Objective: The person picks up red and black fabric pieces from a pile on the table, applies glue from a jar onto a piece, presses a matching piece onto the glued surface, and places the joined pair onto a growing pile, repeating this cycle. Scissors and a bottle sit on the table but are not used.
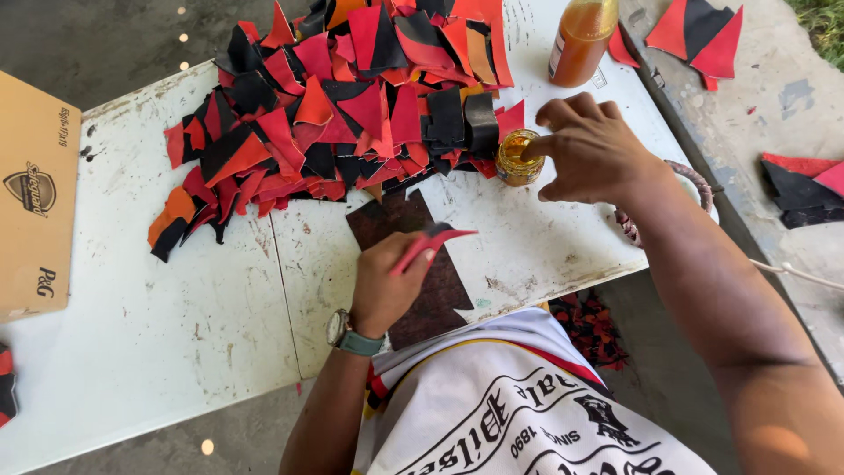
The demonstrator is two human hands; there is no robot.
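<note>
Fingers first: the right hand (591,149) is curled, with the index fingertip dipped into the mouth of a small open glass jar (518,158), the other fingers loosely bent above it. The jar is filled pretty much to the top with a thick amber-yellow stuff, and it's sat on the table just beside the near right edge of the big scrap heap.

Over on the left hand (387,281), a thin red cut piece (432,242) is pinched between thumb and fingers, held edge-on so only a sliver is seen. A wristwatch with a teal strap (347,334) is worn on that wrist. The hand is parked over a dark brown board (413,264) lying flat at the near edge of the table.

Further out, a taller plastic bottle (582,35) holding orange-amber liquid is stood at the far right of the white table (176,299), well filled, cap not in view. The far middle of the table is covered by a pile of red, orange and black cut pieces (334,105), overlapping every which way. A flattened cardboard box (35,202) is seen at the left edge. More red and black pieces (694,31) are laid on the concrete ledge to the right, and a woven ring-like object (694,180) is partly hidden behind the right forearm.
</note>
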